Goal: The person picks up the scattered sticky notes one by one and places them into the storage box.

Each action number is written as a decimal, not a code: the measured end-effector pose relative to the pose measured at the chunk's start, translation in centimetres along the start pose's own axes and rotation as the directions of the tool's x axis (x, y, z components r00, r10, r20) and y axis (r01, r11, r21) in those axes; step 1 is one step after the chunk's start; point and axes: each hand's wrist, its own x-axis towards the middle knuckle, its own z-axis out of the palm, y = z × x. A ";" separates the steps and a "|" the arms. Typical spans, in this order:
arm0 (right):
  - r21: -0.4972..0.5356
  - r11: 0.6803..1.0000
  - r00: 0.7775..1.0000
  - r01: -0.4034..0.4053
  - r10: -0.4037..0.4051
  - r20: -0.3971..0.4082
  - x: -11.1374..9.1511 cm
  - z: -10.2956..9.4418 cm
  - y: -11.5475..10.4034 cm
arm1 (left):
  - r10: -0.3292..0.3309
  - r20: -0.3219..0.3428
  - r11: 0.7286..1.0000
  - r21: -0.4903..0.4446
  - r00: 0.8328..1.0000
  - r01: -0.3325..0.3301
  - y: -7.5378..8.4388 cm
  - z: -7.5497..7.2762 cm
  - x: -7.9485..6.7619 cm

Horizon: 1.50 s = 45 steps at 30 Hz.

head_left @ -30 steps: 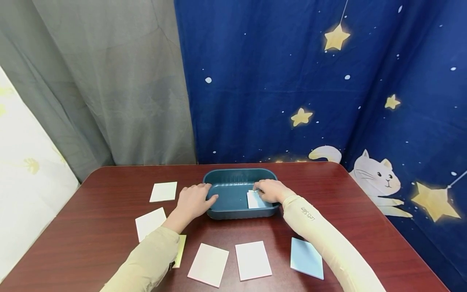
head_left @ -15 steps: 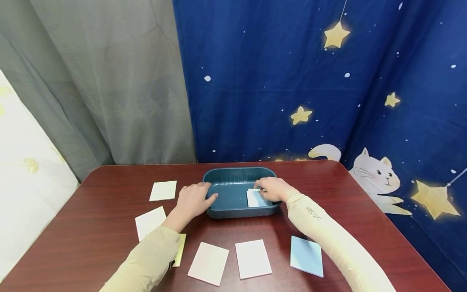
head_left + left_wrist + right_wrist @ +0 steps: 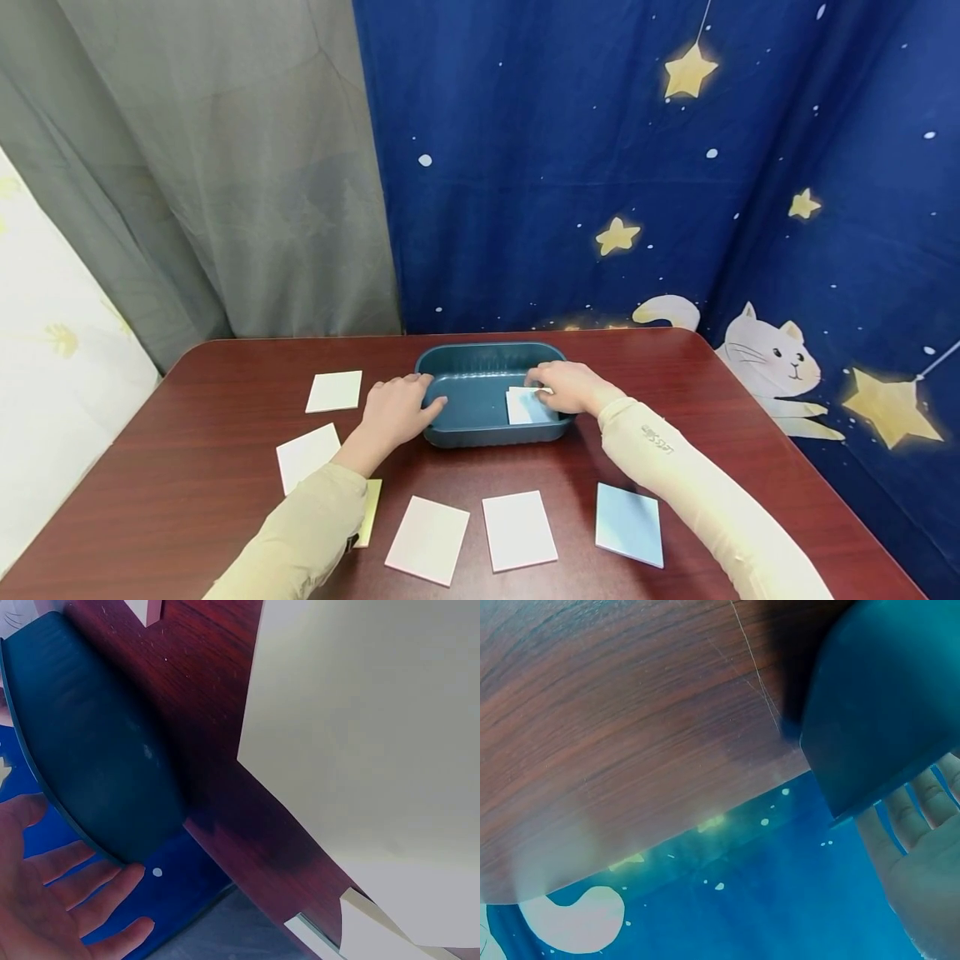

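A dark teal plastic basin [image 3: 468, 404] stands at the far middle of the table. In its right end lies a pale blue stack of sticky notes [image 3: 523, 408], with whiter edges showing behind it. My right hand [image 3: 568, 386] reaches over the right rim, fingertips down at the notes; in the right wrist view its fingers [image 3: 907, 821] look fairly straight, their tips hidden by the basin wall. At the left end, my left hand [image 3: 396, 408] rests on the rim with relaxed, spread fingers, several of them [image 3: 112, 896] along the outer edge in the left wrist view.
On the reddish-brown table [image 3: 217, 467] lie two whitish sticky-note stacks at left [image 3: 334, 392], [image 3: 309, 454]. A yellow stack [image 3: 370, 517] is partly under the left sleeve. Nearer are two pale pink stacks [image 3: 427, 542], [image 3: 519, 531] and a blue stack [image 3: 628, 525]. Curtains hang behind.
My right hand has shifted slightly right within the basin's end, and the right forearm has swung outward. The left hand stays at the rim; the notes in the basin look nearly unmoved.
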 end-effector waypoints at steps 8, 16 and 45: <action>-0.010 1.000 1.000 0.009 -0.009 -0.018 -0.6 -0.6 0.0 | -0.001 -0.001 1.000 0.000 1.000 0.001 -0.1 0.1 0.1; -0.005 1.000 1.000 0.005 -0.005 -0.025 -1.3 -1.0 0.1 | -0.003 -0.003 1.000 -0.002 1.000 0.003 -0.1 0.3 0.1; -0.020 1.000 0.996 0.012 -0.014 -0.091 -3.8 -2.2 0.5 | -0.001 -0.005 1.000 0.009 1.000 0.001 0.0 0.3 0.1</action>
